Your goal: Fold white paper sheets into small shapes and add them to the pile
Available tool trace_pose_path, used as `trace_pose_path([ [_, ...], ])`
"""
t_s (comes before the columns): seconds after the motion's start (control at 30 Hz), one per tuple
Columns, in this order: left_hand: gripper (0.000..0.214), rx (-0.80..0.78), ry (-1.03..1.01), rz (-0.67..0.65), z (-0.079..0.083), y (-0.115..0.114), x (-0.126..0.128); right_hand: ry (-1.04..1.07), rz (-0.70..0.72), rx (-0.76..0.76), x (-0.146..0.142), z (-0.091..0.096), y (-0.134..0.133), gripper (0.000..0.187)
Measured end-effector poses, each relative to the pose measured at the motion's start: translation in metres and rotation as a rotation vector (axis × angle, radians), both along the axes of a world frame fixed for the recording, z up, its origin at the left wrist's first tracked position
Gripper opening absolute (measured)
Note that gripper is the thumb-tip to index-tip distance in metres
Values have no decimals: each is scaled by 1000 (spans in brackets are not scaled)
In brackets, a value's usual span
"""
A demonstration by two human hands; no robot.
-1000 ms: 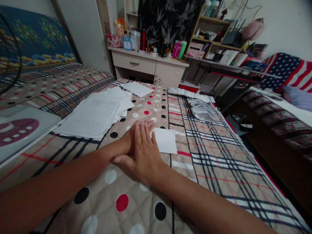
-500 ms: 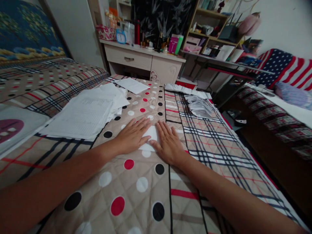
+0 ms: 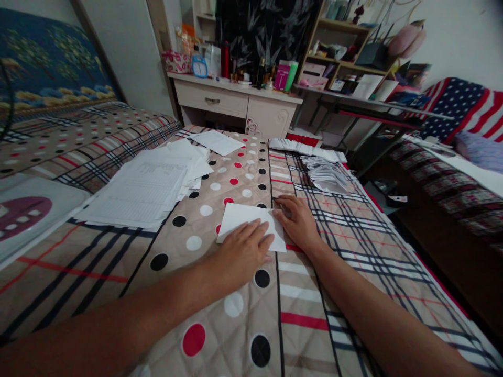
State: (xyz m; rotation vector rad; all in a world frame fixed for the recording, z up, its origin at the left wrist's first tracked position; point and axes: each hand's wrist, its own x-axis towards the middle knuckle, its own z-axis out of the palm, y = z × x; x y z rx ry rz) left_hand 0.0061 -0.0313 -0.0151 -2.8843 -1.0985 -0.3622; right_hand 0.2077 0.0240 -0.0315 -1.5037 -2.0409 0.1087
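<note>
A small white sheet of paper (image 3: 241,213), seemingly folded, lies on the quilted bedspread in front of me. My left hand (image 3: 245,251) rests on its near side, palm down with the fingers stretched out flat. At the right end of the sheet is my right hand (image 3: 298,222), its fingers curled and its thumb on the upper right corner. What the undersides of those fingers touch is partly hidden. A pile of printed papers (image 3: 135,186) is spread to the left, with another white sheet (image 3: 218,142) beyond it.
Folded paper strips (image 3: 324,173) lie in a stack at the right, behind them a long pleated paper bundle (image 3: 306,149). A white bag with a purple print (image 3: 35,209) sits at the left. A cluttered dresser (image 3: 231,99) stands past the bed's far end.
My left hand has slid toward me and right, uncovering much of the sheet. My right hand has shifted right and curled from flat to the sheet's right end. The view has tilted slightly.
</note>
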Motion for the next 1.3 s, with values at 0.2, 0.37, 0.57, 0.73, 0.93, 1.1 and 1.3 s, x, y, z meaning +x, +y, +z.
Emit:
trace_pose_path([
  [0.2, 27, 70, -29, -68, 1, -4, 0, 188, -10, -133, 1, 2, -4, 35],
  [0.37, 21, 128, -83, -12, 7, 7, -13, 501, -2, -251, 1, 4, -8, 34],
  [0.57, 35, -104, -693, 188, -10, 58, -47, 823, 87, -309, 5, 9, -12, 29],
  [0.73, 26, -246, -866, 131, -15, 69, -52, 468, 228, -118, 1, 13, -13, 57],
  [0.93, 27, -244, -702, -26, -16, 62, -48, 237, 417, -115, -2, 15, -13, 26],
  [1.1, 28, -243, -558, -125, -18, 64, -57, 296, 419, -176, -3, 16, -15, 18],
  [1.3, 13, -342, -638, 1, -18, 69, -56, 321, 252, -227, -5, 14, -14, 30],
])
